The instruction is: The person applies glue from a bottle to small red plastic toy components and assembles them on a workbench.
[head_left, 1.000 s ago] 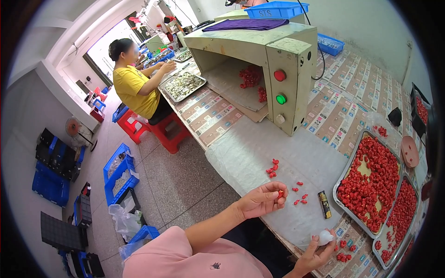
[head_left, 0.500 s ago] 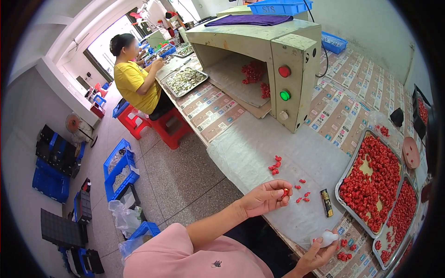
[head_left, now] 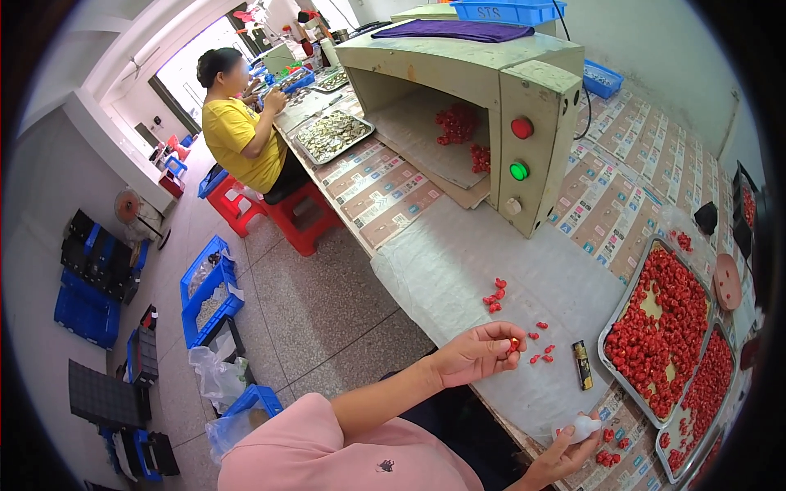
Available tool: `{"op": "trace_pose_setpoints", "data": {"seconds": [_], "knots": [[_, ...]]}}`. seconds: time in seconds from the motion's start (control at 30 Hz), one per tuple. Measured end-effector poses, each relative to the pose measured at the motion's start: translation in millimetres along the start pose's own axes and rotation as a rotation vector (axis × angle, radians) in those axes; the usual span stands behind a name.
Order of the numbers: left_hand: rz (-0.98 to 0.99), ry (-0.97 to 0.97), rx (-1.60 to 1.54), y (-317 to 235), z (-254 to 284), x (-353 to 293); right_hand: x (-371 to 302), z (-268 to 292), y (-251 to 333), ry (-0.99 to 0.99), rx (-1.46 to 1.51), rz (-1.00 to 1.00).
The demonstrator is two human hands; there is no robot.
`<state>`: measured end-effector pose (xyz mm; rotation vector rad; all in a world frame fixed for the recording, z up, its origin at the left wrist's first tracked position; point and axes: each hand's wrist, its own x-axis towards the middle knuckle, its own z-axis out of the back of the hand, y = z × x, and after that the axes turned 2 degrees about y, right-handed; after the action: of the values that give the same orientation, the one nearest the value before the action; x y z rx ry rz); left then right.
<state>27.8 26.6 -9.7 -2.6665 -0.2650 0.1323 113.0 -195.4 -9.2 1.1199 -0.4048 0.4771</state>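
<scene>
Between thumb and fingers, my left hand pinches a small red piece with a golden spot, above the table's edge. Lower right, my right hand is closed around a small white squeeze bottle, its body partly hidden by the fingers. Beyond my left hand, several loose red pieces lie on a pale paper sheet. A few red pieces rest beside my right hand. A dark cylinder with gold markings lies on the sheet between the hands and the trays.
Metal trays of red pieces stand on the right. A pale green machine with red and green buttons spans the table, red clusters inside. A person in yellow sits at the far left. Blue crates stand on the floor.
The whole view has shifted slightly, so the table things appear a little further right. Both hands keep their holds, with the red piece and the bottle almost unmoved relative to the table.
</scene>
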Motion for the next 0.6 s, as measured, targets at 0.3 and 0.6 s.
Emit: {"op": "trace_pose_setpoints", "data": {"seconds": [0.3,0.6], "knots": [[0.018,0.031,-0.056,3.7,2.0,-1.4,-12.5,4.5,-7.8,0.069,0.085,-0.162],[-0.017,-0.039,-0.024,-3.1,2.4,-1.4,-14.7,-4.2,-8.3,0.094,0.165,-0.370]]}}
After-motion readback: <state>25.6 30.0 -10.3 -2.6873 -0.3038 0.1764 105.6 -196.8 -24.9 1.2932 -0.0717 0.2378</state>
